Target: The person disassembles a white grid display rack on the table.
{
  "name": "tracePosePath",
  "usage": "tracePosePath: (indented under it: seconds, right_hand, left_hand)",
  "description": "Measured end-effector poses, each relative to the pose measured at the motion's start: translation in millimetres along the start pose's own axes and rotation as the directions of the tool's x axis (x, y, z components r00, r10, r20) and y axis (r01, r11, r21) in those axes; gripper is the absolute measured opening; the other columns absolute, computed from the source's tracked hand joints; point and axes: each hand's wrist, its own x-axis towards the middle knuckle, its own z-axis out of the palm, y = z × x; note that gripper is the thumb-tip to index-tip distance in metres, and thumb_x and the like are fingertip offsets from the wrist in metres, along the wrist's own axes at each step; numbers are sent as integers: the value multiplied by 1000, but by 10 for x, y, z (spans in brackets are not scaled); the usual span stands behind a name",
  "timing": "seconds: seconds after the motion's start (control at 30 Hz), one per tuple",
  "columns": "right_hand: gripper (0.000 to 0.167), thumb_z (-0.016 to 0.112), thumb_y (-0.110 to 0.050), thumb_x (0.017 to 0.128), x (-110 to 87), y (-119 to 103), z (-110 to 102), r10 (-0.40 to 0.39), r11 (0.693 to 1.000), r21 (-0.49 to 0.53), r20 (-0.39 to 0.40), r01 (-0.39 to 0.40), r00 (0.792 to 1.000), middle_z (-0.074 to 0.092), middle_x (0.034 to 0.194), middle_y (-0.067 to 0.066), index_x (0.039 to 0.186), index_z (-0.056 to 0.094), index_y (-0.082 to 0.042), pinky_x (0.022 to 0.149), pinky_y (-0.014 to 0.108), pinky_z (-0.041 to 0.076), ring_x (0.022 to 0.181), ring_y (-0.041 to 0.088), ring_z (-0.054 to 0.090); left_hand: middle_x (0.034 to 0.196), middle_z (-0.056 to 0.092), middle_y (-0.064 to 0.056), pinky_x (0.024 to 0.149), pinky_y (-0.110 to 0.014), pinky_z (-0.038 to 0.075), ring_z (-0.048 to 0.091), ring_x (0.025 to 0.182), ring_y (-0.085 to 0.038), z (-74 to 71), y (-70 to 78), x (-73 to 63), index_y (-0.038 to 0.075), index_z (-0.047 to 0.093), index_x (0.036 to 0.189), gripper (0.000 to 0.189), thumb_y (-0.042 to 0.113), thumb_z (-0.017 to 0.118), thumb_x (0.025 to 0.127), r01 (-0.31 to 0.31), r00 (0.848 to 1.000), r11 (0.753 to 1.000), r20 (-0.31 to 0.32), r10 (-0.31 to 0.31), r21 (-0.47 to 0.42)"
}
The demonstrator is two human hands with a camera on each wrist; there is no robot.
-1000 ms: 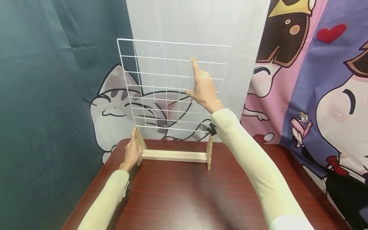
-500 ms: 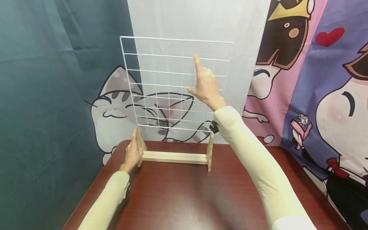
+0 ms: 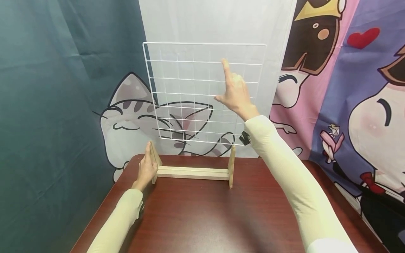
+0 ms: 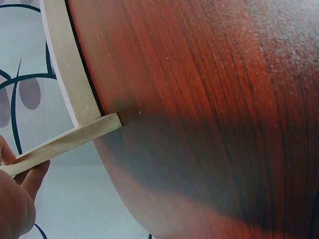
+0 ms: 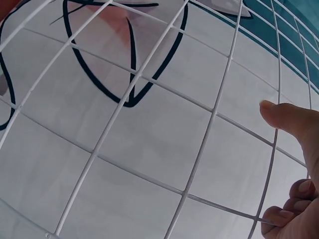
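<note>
A white wire grid panel [image 3: 190, 94] stands raised above a pale wooden stand [image 3: 193, 173], shifted to the right of it. My right hand [image 3: 237, 93] holds the panel near its right side. In the right wrist view the thumb and curled fingers [image 5: 294, 204] are at the wires, while the head view shows the index finger pointing up along the grid. My left hand [image 3: 147, 167] grips the stand's left upright [image 3: 155, 154]. In the left wrist view, fingers are on both sides of that wooden piece [image 4: 65, 147]. Part of the grid is hidden behind my right hand.
The stand is on a reddish-brown table [image 3: 196, 214], near its back edge. Behind hangs a cloth backdrop [image 3: 202, 21] with a cartoon cat. A patterned curtain [image 3: 332, 88] runs along the right, and a dark green one [image 3: 63, 123] along the left.
My right hand has carried the wire grid panel to the right, so its lower left corner has left the left upright. The left hand and the stand have stayed in place.
</note>
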Motion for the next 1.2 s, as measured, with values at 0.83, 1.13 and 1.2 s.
tracePosePath:
  seconds: [0.83,1.13,1.2]
  right_hand:
    - [121,90,-26,65,-278,594,-345,56,998,-17,57,-55,997,64,110,29,159,13,-22,96,59,45,107,49,58]
    - [122,88,-26,66,-454,893,-441,110,994,-19,140,-108,984,59,126,34,160,11,-19,98,63,44,112,52,57]
    - [122,87,-26,67,-494,957,-458,116,993,-16,161,-115,980,61,122,34,161,9,-19,98,63,44,109,51,57]
  left_hand:
    - [126,57,-36,72,-60,52,63,90,-50,8,0,-10,25,11,161,104,-13,57,76,0,1000,1000,-15,0,0]
    - [122,59,-36,68,-59,51,63,88,-50,41,-15,-11,26,13,160,105,-13,58,74,-44,998,999,-54,45,14]
    - [123,59,-36,69,-59,51,63,87,-49,39,-7,-9,25,13,160,104,-13,58,75,-42,998,999,-48,42,12]
